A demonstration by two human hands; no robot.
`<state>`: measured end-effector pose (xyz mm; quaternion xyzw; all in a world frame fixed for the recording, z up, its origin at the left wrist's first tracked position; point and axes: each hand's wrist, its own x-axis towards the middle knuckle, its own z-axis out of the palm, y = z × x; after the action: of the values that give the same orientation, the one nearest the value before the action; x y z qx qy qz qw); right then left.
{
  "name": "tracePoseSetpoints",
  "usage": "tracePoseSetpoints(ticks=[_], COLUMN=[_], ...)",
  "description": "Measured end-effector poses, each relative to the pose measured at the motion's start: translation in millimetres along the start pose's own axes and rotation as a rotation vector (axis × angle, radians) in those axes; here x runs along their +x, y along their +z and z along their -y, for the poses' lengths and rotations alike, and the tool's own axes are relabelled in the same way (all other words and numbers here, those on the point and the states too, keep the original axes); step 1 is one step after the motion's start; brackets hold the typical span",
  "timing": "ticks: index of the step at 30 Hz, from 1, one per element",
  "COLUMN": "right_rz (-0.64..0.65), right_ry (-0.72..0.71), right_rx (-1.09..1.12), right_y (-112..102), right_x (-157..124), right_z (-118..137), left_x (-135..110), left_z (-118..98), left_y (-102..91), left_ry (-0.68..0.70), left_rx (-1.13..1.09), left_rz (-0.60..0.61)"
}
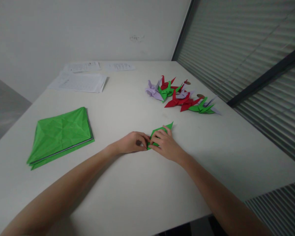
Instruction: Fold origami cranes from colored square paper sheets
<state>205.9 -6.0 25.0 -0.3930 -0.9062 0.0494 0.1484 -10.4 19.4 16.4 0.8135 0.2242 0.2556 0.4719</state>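
Note:
A small piece of folded green origami paper [159,128] lies on the white table between my hands, one pointed tip showing at its upper right. My left hand [133,142] pinches its lower left end, thumb and forefinger closed together. Over the paper's middle, my right hand [167,144] presses with bent fingers and hides much of it. The exact fold under the fingertips cannot be made out.
To the left lies a stack of creased green paper sheets [62,131]. Several folded paper cranes [183,98] in red, green and lilac cluster at the back right. Printed sheets [82,82] lie at the back left. Window blinds [241,42] border the table's right side.

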Motion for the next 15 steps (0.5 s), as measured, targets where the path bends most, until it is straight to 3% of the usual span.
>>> tracePoseSetpoints(ticks=[15], right_rz=[-0.008], right_ry=[-0.007], right_rx=[0.006], right_y=[-1.1], right_x=[0.2], right_z=[0.9], left_x=[0.1], left_z=[0.1], left_y=[-1.9], left_ry=[0.105], left_rx=[0.001], left_rz=[0.027])
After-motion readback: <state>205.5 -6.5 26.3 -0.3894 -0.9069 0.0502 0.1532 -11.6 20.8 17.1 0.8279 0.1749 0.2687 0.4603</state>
